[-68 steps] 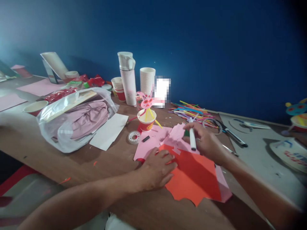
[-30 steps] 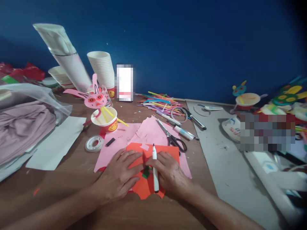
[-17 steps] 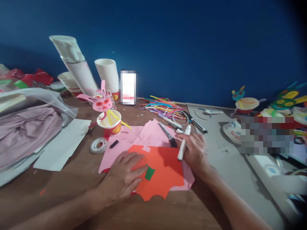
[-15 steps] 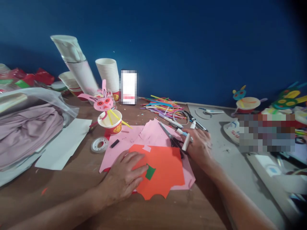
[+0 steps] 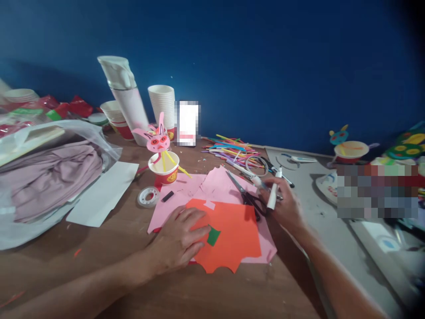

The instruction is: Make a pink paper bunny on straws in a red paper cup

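Nearest on the wooden bench (image 5: 109, 248), the left hand (image 5: 181, 241) lies flat and spread on the left part of the orange paper (image 5: 232, 237), gripping nothing, its fingertips just beside a small green scrap (image 5: 213, 236) resting on the sheet. The orange paper, with a jagged cut near edge, lies on top of pink paper (image 5: 212, 186); both look thin, light and floppy, likely to slide or crease, so pinning them flat with a palm or pinching an edge seems the safest hold. To the right and a little farther, the right hand (image 5: 287, 206) is closed around a white marker (image 5: 274, 191), its cap end pointing up and away, while its fingers reach down to the black handles of the scissors (image 5: 247, 195) lying on the pink paper; whether they already grip the handles is unclear. The scissors look stiff and heavier, best taken by the handle loops. Left of the papers sit a tape roll (image 5: 148, 196) and a red paper cup with a pink rabbit face (image 5: 164, 166). Farther off lie coloured straws (image 5: 232, 150), a stack of white cups (image 5: 162, 104) and a white bottle (image 5: 128, 99) near the blue wall (image 5: 265, 57). A plastic bag of cloth (image 5: 46, 173) lies far left.
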The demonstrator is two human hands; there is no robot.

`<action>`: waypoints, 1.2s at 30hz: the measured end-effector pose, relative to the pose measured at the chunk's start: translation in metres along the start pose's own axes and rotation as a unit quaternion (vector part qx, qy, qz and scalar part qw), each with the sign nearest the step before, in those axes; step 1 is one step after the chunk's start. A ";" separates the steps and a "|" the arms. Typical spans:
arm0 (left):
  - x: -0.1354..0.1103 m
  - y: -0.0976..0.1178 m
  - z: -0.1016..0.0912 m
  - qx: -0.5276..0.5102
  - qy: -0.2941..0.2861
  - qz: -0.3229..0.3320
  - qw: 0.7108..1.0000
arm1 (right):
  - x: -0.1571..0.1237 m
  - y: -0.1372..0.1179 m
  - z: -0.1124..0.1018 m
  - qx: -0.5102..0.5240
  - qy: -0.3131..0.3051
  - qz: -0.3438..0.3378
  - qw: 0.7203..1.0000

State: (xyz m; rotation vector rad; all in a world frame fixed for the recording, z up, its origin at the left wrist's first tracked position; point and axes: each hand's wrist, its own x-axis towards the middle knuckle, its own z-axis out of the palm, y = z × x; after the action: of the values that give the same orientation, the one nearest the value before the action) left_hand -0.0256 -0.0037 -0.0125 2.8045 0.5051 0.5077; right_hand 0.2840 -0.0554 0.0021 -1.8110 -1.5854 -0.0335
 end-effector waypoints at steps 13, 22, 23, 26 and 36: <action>-0.002 -0.001 0.003 -0.003 0.024 -0.012 1.000 | -0.035 -0.073 0.006 0.254 -0.045 -0.046 0.965; 0.002 0.006 0.001 -0.014 0.022 -0.034 0.999 | -0.044 -0.073 0.009 0.278 -0.090 -0.037 0.955; 0.003 0.007 0.000 -0.016 0.020 -0.041 0.999 | -0.044 -0.074 0.010 0.286 -0.093 -0.036 0.953; 0.004 0.009 -0.003 -0.027 0.022 -0.057 0.998 | -0.045 -0.076 0.010 0.306 -0.101 -0.022 0.947; 0.007 0.018 -0.018 -0.120 0.168 -0.064 0.976 | -0.047 -0.084 0.009 0.312 -0.127 -0.040 0.941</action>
State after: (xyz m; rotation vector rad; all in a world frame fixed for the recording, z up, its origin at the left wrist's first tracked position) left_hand -0.0207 -0.0143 0.0115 2.4466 0.6365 0.9525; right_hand 0.1950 -0.0919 0.0149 -1.2833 -1.6022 0.6220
